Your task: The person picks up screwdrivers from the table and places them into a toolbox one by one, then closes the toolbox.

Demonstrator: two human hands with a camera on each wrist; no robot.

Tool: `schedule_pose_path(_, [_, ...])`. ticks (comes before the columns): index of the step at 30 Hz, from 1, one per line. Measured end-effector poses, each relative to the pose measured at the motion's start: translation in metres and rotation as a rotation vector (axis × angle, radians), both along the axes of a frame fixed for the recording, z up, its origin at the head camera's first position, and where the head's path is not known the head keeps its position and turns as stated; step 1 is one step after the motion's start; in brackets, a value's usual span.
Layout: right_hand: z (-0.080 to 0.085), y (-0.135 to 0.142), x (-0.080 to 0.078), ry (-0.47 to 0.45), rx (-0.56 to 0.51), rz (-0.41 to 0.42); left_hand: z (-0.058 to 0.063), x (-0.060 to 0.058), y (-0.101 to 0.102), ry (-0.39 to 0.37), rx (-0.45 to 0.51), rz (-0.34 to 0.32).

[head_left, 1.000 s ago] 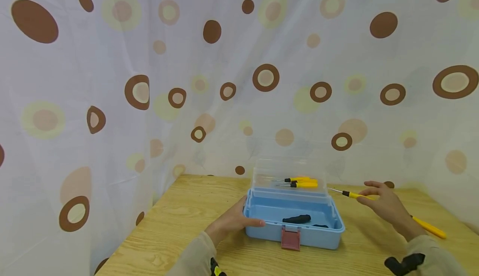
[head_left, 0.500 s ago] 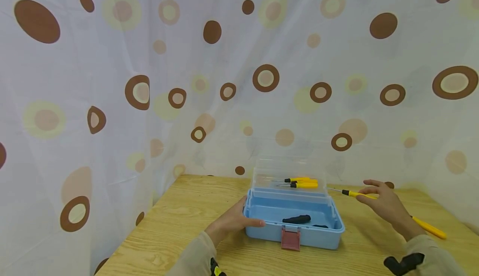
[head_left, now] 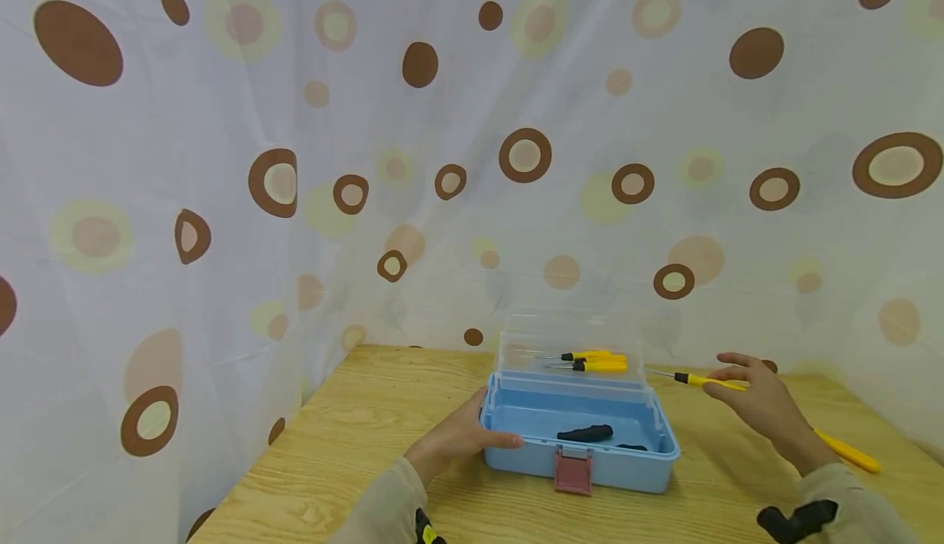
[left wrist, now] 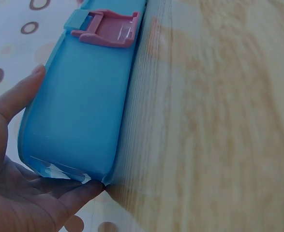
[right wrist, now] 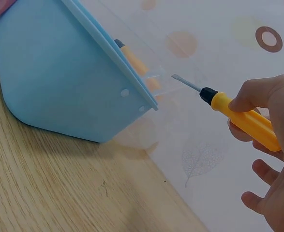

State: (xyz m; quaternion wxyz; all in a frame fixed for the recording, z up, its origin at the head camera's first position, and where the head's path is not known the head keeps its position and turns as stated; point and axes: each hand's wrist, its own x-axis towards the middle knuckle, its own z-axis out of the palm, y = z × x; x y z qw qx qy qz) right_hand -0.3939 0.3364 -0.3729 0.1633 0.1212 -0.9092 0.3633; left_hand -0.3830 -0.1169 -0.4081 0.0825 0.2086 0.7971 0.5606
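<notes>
My left hand (head_left: 453, 436) holds the left end of a light blue toolbox (head_left: 627, 472), its thumb over the front rim and its fingers around the end wall (left wrist: 69, 164). The clear lid (head_left: 519, 347) is tipped back. Above the table, to the right of the box, my right hand (head_left: 767, 405) pinches a yellow-handled screwdriver (right wrist: 250, 123) between thumb and fingers. Its flat tip points left, towards the lid, apart from it. Several yellow screwdrivers (head_left: 605, 365) show at the lid; whether inside or behind it I cannot tell. A black tapered object (head_left: 586, 433) lies in the box.
Another black object (head_left: 632, 447) is mostly hidden by the box's front wall. A pink latch (head_left: 573, 472) hangs down at the front. Beyond my right forearm, a yellow handle (head_left: 848, 451) lies on the wooden table (head_left: 369, 396). A spotted curtain (head_left: 442, 118) hangs behind.
</notes>
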Motion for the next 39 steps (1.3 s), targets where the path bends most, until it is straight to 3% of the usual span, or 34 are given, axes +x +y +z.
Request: schedule_pose_path(39, [-0.001, -0.061, -0.018, 0.008, -0.023, 0.042, 0.000, 0.000, 0.000, -0.013, 0.001, 0.015])
